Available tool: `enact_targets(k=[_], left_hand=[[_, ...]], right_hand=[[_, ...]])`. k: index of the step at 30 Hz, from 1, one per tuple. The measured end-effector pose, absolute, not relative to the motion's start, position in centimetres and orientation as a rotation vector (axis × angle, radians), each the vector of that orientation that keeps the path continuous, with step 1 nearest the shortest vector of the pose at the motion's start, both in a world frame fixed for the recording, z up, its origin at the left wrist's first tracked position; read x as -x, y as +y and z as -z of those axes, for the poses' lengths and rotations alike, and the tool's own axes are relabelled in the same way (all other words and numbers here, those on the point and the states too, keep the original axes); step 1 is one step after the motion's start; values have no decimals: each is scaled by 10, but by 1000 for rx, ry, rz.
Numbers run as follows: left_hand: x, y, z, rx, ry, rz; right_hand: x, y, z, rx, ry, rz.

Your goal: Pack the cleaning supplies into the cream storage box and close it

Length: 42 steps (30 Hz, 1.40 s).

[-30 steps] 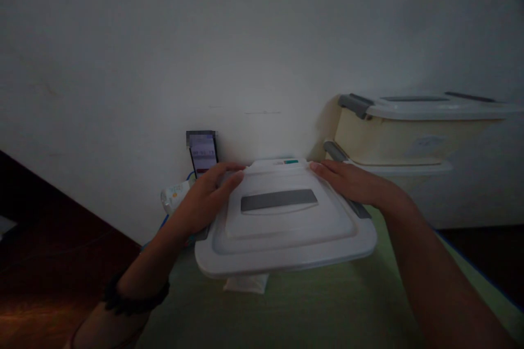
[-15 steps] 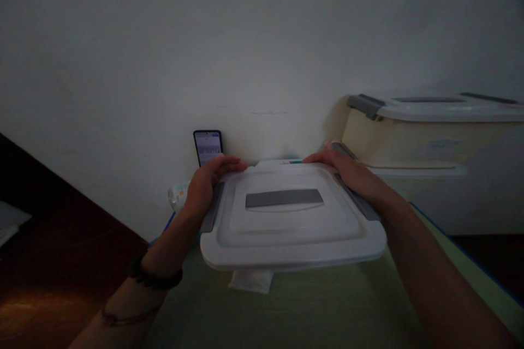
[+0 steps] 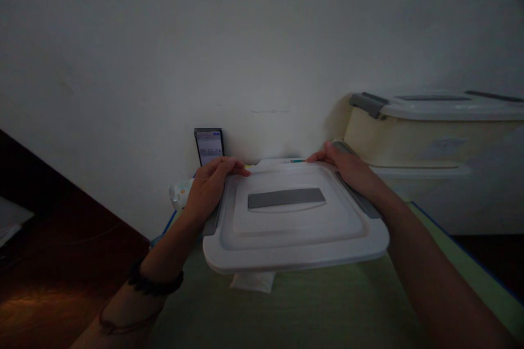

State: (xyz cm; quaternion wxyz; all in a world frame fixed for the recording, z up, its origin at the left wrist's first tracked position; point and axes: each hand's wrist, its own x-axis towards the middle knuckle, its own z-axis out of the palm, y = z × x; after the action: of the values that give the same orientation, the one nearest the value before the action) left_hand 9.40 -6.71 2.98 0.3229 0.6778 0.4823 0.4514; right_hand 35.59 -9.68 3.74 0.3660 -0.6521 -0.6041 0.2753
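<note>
A white storage box lid (image 3: pixel 295 229) with a grey handle in its middle and grey latches along its sides is in front of me, above the table. My left hand (image 3: pixel 210 182) is closed on its far left corner, fingers over the edge. At the far right corner, my right hand (image 3: pixel 346 166) grips the side by the grey latch. Beneath the near edge pokes out a crumpled white thing (image 3: pixel 254 282), perhaps a tissue or packet. What else lies under the lid is hidden.
A phone (image 3: pixel 210 144) with a running timer leans on the wall behind my left hand. Near it lies a white printed package (image 3: pixel 180 194). Cream storage boxes (image 3: pixel 409 142) with white lids are stacked at the right. The table (image 3: pixel 327 311) has a green top and blue edge.
The lid sits slightly further right in view. My left hand has shifted a little to the right at its corner, thumb and fingers drawn closer; the right hand keeps its grip.
</note>
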Motion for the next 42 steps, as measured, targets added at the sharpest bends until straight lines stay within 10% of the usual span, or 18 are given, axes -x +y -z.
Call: enact_targets(k=[21,42], left_hand=[[-90,-62,-30,-1857,1216,-1099],[-92,-65,-30,-1882,1189,-1088]], right_hand=[[-359,-98,-31,1425,-1249,-1167],[-361,-93,-29,1596,-1659,-637]])
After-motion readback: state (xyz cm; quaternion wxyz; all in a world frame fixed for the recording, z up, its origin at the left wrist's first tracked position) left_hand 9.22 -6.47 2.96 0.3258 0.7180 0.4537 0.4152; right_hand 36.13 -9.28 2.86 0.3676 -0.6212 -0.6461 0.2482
